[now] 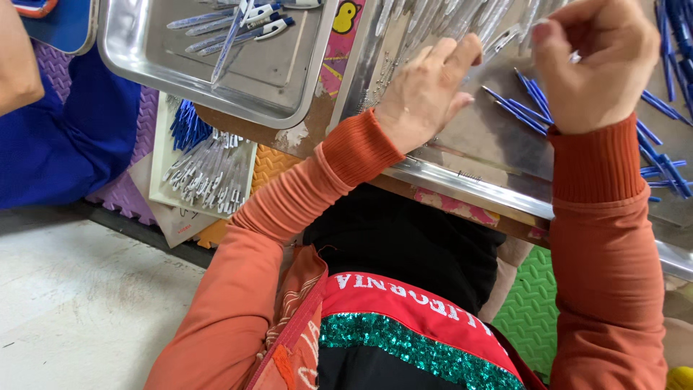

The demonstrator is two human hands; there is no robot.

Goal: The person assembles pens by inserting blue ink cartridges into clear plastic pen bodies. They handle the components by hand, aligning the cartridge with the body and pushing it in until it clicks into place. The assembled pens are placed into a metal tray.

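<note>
Two steel trays in view: one at upper left point(144, 58) carrying about five assembled pens point(249, 25), the other point(469, 170) under both hands at upper right. Left hand point(426, 90) lies flat, fingers spread, on a heap of clear pen barrels point(433, 22) too many to count. Right hand point(595, 61) is curled shut, contents hidden, just above roughly a dozen loose blue refills point(530, 97). Lower left of the trays, a white box point(166, 188) holds more barrels and refills
</note>
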